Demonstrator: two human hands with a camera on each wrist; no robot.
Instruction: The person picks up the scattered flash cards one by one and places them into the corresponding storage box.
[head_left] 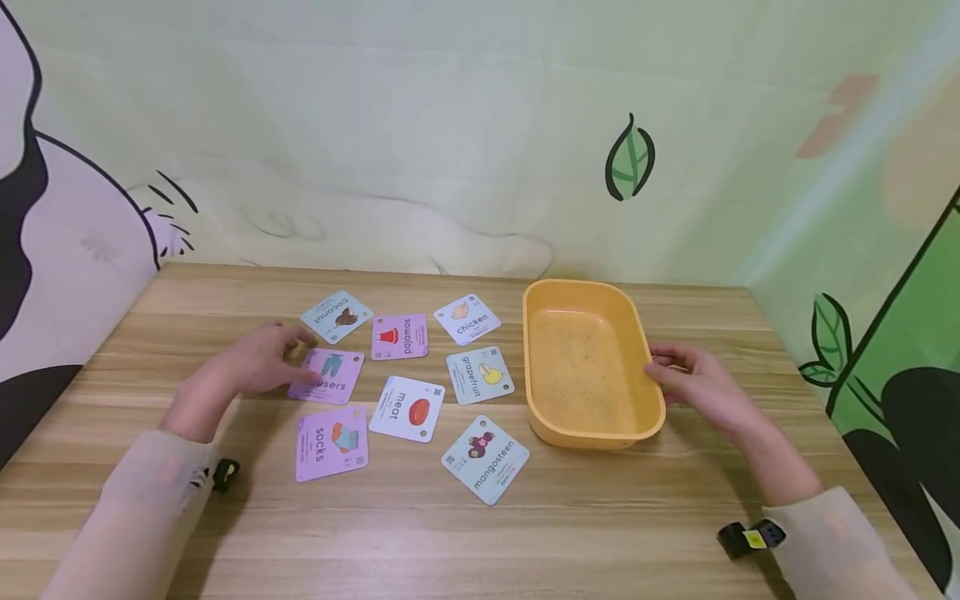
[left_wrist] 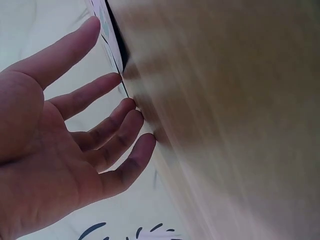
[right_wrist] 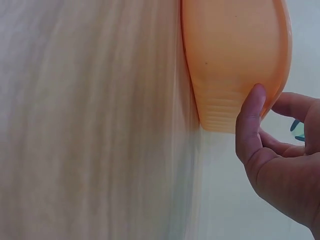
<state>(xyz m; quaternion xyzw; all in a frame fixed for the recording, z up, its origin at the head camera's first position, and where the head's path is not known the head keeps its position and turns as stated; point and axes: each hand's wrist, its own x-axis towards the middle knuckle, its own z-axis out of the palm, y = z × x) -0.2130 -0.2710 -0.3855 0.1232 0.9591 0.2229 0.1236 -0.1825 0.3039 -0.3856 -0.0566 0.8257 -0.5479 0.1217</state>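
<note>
My left hand (head_left: 258, 358) is at the left edge of a purple trousers card (head_left: 341, 385), thumb over its lower-left part, hiding the word's first letters. In the left wrist view the fingers spread loosely, fingertips right at the tabletop beside the card (left_wrist: 104, 22), whose near edge casts a dark shadow. At the right, my right hand (head_left: 697, 385) grips the right rim of a yellow plastic basin (head_left: 648, 417). The right wrist view shows one digit against the basin's outer wall (right_wrist: 235, 55) and another at the rim. Nearest the left hand lie a socks card (head_left: 332, 443) and a coconut card (head_left: 337, 317).
Between the hands lie a pajamas card (head_left: 400, 337), a meat card (head_left: 407, 408), a chicken card (head_left: 467, 319), a grapefruit card (head_left: 480, 375) and a mangosteen card (head_left: 485, 460). A printed backdrop (head_left: 375, 150) stands along the wooden table's (head_left: 390, 542) far edge.
</note>
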